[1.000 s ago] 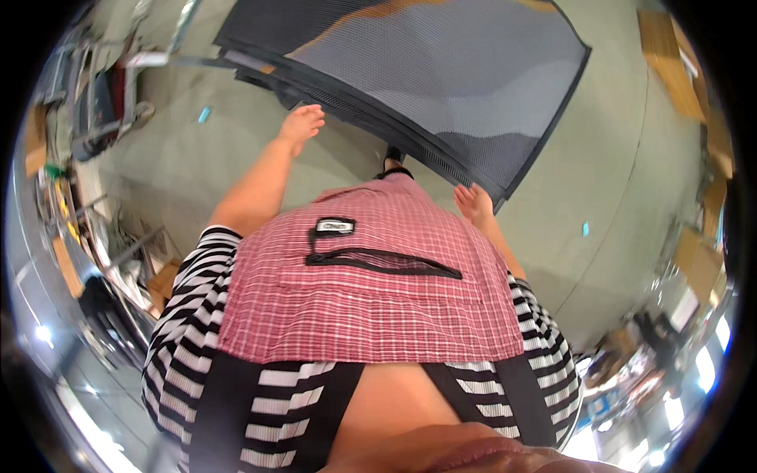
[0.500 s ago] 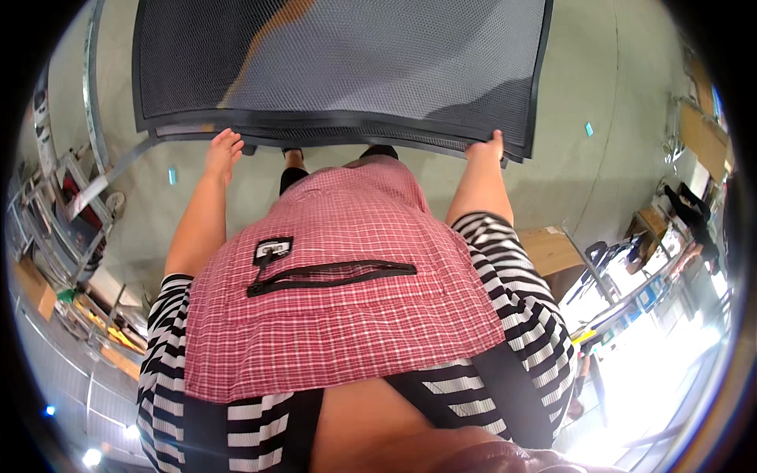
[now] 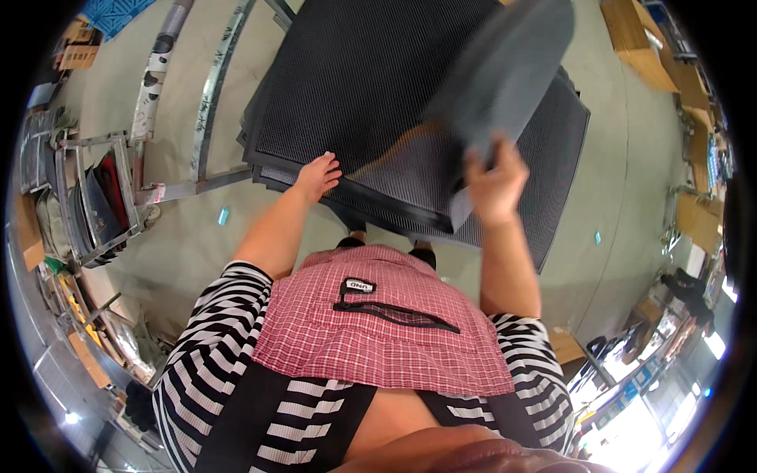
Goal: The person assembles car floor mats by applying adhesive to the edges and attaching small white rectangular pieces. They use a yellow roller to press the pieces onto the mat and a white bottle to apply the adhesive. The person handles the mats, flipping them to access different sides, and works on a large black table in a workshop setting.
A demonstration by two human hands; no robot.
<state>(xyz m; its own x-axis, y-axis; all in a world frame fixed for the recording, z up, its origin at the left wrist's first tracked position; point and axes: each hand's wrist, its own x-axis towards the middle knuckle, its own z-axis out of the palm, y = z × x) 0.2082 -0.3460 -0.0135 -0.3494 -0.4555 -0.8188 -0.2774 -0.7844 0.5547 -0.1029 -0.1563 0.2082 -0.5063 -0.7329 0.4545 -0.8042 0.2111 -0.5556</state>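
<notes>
A stack of dark mats [image 3: 355, 87] with a fine ribbed surface and plain black borders lies in front of me. My right hand [image 3: 498, 180], smeared by motion, grips the near right corner of the top mat. That side is raised and folds back, its smooth grey underside [image 3: 512, 71] blurred and turned up. Under the lifted part shows the ribbed face of a lower mat [image 3: 556, 146], set at a different angle. At the near left edge of the stack my left hand [image 3: 319, 176] rests with its fingers stretched over the border.
Metal rails [image 3: 217, 94] run along the stack's left side. A rack [image 3: 95, 197] with dark sheets stands farther left. Cardboard boxes [image 3: 643, 47] and shelves line the right. Small turquoise scraps [image 3: 224, 214] lie on the grey floor [image 3: 587, 236].
My right hand has lifted the mat's right side and swung it up and leftward, baring its underside. The view has turned, and the left hand now lies over the edge.
</notes>
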